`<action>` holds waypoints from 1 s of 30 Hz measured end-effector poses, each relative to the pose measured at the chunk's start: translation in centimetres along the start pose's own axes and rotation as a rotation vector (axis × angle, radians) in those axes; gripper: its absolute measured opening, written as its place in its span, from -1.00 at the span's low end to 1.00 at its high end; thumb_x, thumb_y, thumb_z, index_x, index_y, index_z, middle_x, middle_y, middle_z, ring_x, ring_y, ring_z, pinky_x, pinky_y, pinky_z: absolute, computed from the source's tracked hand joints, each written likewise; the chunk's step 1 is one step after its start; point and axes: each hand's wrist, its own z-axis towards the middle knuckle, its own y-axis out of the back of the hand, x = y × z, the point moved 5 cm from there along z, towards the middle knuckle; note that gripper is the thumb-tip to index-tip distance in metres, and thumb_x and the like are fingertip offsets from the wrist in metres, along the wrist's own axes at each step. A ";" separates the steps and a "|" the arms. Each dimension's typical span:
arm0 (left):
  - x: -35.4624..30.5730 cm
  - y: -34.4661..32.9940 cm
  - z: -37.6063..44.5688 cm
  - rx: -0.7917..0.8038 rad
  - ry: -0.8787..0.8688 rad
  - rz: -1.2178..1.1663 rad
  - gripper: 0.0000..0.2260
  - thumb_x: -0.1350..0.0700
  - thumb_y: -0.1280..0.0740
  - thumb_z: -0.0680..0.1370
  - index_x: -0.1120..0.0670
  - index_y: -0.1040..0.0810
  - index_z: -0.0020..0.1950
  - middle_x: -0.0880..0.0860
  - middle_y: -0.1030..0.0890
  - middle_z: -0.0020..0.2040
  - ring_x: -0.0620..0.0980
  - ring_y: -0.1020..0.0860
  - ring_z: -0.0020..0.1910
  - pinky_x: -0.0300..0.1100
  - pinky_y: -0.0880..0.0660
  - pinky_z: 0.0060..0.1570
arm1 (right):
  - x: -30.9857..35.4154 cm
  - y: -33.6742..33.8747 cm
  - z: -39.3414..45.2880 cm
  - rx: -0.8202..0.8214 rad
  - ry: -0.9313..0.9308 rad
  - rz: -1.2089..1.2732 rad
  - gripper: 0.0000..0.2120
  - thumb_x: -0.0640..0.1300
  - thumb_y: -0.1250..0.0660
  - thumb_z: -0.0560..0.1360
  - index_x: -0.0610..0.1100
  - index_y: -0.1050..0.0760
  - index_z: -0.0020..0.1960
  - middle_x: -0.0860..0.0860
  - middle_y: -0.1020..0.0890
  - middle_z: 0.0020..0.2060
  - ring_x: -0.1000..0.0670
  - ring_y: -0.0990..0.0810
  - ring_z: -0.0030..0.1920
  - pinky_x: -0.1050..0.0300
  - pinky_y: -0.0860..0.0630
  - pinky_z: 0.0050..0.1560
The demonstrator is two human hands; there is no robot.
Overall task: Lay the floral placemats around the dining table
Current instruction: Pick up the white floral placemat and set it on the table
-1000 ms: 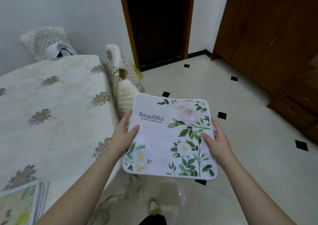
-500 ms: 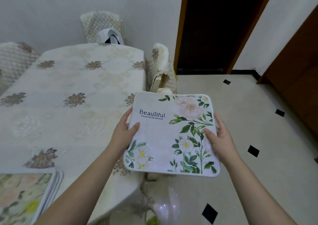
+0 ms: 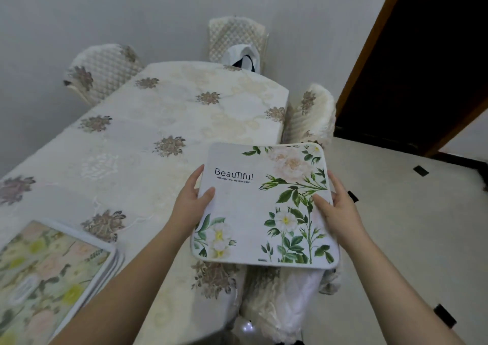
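- A floral placemat [image 3: 261,207], printed "BeauTiful", is held level over the right edge of the dining table [image 3: 148,144], partly overhanging a covered chair seat [image 3: 285,299].
- Its left edge is gripped by the left hand [image 3: 191,203], thumb on top.
- Its right edge is gripped by the right hand [image 3: 336,207], thumb on top.
- A stack of placemats [image 3: 50,273] is seen lying at the near left corner of the tabletop.
- A floral tablecloth is observed covering the table.
- Quilted chairs [image 3: 101,68] are noted at the far edges; a white bag [image 3: 244,58] rests on one.
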 end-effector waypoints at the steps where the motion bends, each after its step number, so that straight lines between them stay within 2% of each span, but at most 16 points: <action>1: 0.3 0.4 0.1 -0.034 0.008 -0.004 -0.46 0.08 -0.36 0.61 -0.23 -0.24 0.52 0.04 -0.71 0.04 0.02 -0.72 -0.09 0.13 -0.63 -0.03 | 0.4 -0.6 1.1 0.024 0.009 -0.027 -0.37 -0.20 -0.32 0.58 0.17 -0.17 0.53 0.02 -0.65 0.15 0.04 -0.70 0.00 0.08 -0.63 -0.04; 3: 1.0 1.3 0.4 -0.119 0.041 -0.026 -0.45 0.09 -0.35 0.61 -0.23 -0.24 0.52 0.02 -0.71 0.03 0.01 -0.71 -0.09 0.14 -0.63 -0.02 | 1.0 -2.1 3.6 0.107 0.019 -0.052 -0.36 -0.18 -0.33 0.58 0.19 -0.16 0.53 0.02 -0.65 0.16 0.02 -0.70 0.01 0.04 -0.64 -0.03; 6: 1.8 1.7 0.2 -0.233 0.088 -0.049 -0.45 0.08 -0.35 0.61 -0.23 -0.23 0.53 0.02 -0.71 0.04 0.03 -0.71 -0.09 0.15 -0.63 -0.03 | 1.5 -4.0 7.9 0.236 0.046 -0.056 -0.36 -0.21 -0.33 0.57 0.22 -0.18 0.51 0.05 -0.60 0.24 0.01 -0.65 0.13 -0.15 -0.59 0.15; 9: 2.8 1.6 -0.6 -0.363 0.128 -0.069 -0.45 0.09 -0.34 0.62 -0.22 -0.22 0.53 0.07 -0.71 0.04 0.03 -0.72 -0.12 0.12 -0.64 -0.08 | 2.1 -6.0 11.5 0.381 0.088 -0.105 -0.35 -0.19 -0.34 0.57 0.24 -0.17 0.51 0.10 -0.52 0.34 0.05 -0.58 0.24 -0.15 -0.52 0.27; 12: 3.5 1.4 -1.8 -0.479 0.185 -0.047 -0.45 0.08 -0.33 0.62 -0.24 -0.20 0.53 0.05 -0.71 -0.01 -0.05 -0.71 -0.18 -0.09 -0.63 -0.20 | 2.6 -8.5 14.5 0.517 0.134 -0.169 -0.35 -0.14 -0.35 0.57 0.29 -0.15 0.51 0.08 -0.40 0.44 0.06 -0.41 0.38 -0.05 -0.38 0.38; 13: 3.8 1.3 -2.2 -0.517 0.203 -0.043 -0.45 0.08 -0.33 0.62 -0.22 -0.20 0.54 0.03 -0.71 -0.02 -0.09 -0.70 -0.21 -0.19 -0.60 -0.27 | 2.8 -9.5 15.4 0.560 0.146 -0.186 -0.35 -0.12 -0.35 0.57 0.33 -0.15 0.49 0.05 -0.40 0.45 0.01 -0.41 0.40 -0.09 -0.37 0.40; 15: 4.2 1.3 -3.4 -0.608 0.242 -0.054 -0.46 0.10 -0.32 0.63 -0.18 -0.21 0.55 0.01 -0.71 -0.06 -0.14 -0.69 -0.25 -0.31 -0.55 -0.37 | 2.8 -11.4 16.3 0.660 0.133 -0.194 -0.36 -0.11 -0.35 0.57 0.39 -0.16 0.45 -0.01 -0.48 0.39 -0.08 -0.48 0.36 -0.20 -0.44 0.34; 18: 5.1 1.5 -5.0 -0.693 0.293 -0.071 -0.46 0.13 -0.29 0.64 -0.16 -0.20 0.55 0.02 -0.70 0.01 -0.17 -0.68 -0.26 -0.34 -0.54 -0.39 | 2.5 -13.7 16.4 0.707 0.132 -0.240 -0.40 -0.07 -0.33 0.58 0.39 -0.16 0.43 -0.02 -0.55 0.33 -0.08 -0.56 0.27 -0.21 -0.51 0.25; 21: 6.6 1.4 -7.0 -0.774 0.318 -0.111 -0.41 0.18 -0.26 0.64 -0.19 -0.13 0.58 0.06 -0.60 0.30 -0.06 -0.68 0.01 -0.24 -0.62 -0.19 | 2.6 -16.8 16.1 0.794 0.145 -0.298 -0.49 -0.02 -0.23 0.63 0.28 -0.13 0.49 0.00 -0.56 0.32 -0.05 -0.63 0.13 -0.18 -0.57 0.15; 23: 7.8 1.1 -8.7 -0.808 0.343 -0.149 -0.38 0.21 -0.25 0.64 -0.20 -0.10 0.59 0.06 -0.55 0.36 0.02 -0.65 0.11 -0.25 -0.63 -0.15 | 2.9 -18.9 15.3 0.866 0.166 -0.379 -0.56 0.00 -0.15 0.66 0.19 -0.14 0.50 0.04 -0.54 0.31 -0.03 -0.62 0.08 -0.08 -0.59 0.05; 24: 8.4 1.1 -9.5 -0.828 0.352 -0.167 -0.38 0.22 -0.25 0.64 -0.20 -0.10 0.60 0.07 -0.54 0.37 0.04 -0.63 0.14 -0.26 -0.63 -0.15 | 2.9 -19.7 14.8 0.894 0.176 -0.415 -0.57 -0.01 -0.13 0.67 0.14 -0.15 0.51 0.07 -0.53 0.28 0.01 -0.62 0.03 0.01 -0.59 -0.07; 27: 9.6 1.7 -11.5 -0.873 0.365 -0.195 -0.37 0.22 -0.26 0.63 -0.25 -0.12 0.57 0.06 -0.49 0.42 0.10 -0.59 0.24 -0.09 -0.65 -0.02 | 3.1 -21.4 13.7 0.931 0.204 -0.458 -0.61 -0.02 -0.13 0.67 0.08 -0.23 0.49 0.09 -0.55 0.17 0.06 -0.62 -0.10 0.18 -0.48 -0.34; 28: 9.9 2.0 -12.0 -0.875 0.371 -0.199 -0.38 0.21 -0.26 0.63 -0.26 -0.12 0.57 0.04 -0.49 0.41 0.09 -0.59 0.22 -0.07 -0.64 -0.01 | 3.1 -21.9 13.5 0.942 0.206 -0.453 -0.62 -0.02 -0.15 0.67 0.08 -0.27 0.47 0.08 -0.59 0.15 0.06 -0.64 -0.12 0.19 -0.52 -0.35; 30: 10.4 2.4 -12.8 -0.865 0.368 -0.205 -0.39 0.20 -0.26 0.64 -0.26 -0.12 0.56 -0.04 -0.51 0.33 0.02 -0.62 0.13 -0.24 -0.62 -0.13 | 3.0 -22.7 13.0 0.962 0.213 -0.435 -0.62 -0.02 -0.19 0.65 0.08 -0.31 0.47 0.04 -0.64 0.14 0.01 -0.68 -0.08 0.04 -0.64 -0.15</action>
